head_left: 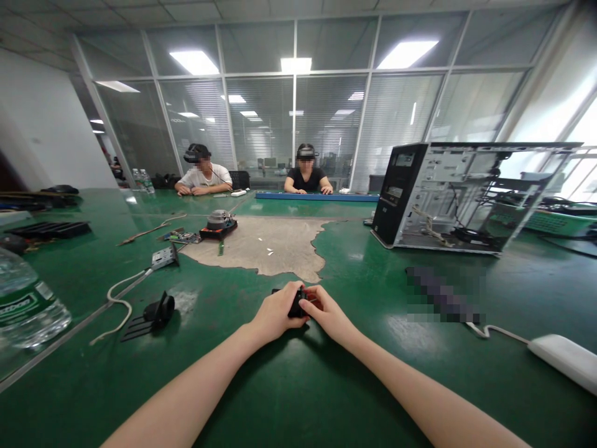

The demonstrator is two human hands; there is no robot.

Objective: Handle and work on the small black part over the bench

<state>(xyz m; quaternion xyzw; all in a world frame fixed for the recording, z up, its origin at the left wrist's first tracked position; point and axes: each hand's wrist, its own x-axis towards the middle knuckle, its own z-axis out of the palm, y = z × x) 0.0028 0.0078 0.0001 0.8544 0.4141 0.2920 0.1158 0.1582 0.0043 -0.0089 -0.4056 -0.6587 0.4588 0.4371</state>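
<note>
A small black part [296, 305], too covered by fingers to name, is held low over the green table in front of me. My left hand [276, 314] wraps around it from the left, thumb and fingers closed. From the other side, my right hand [330, 313] has its fingers bent against the part's right edge, thumb pressing on it. Left of my hands lies a black plastic piece with a round housing and prongs [156, 312]. Beyond them, a fan-topped cooler [220, 224] stands on a bare patch of the tabletop [280, 239], with a circuit board [183, 236] beside it.
An opened computer case [401, 199] stands at the right, with a green basket [545, 221] behind. Nearer are a blurred dark strip [441, 295] and a white cabled block [564, 358]. A water bottle [28, 305] is at left. Two people sit across the table.
</note>
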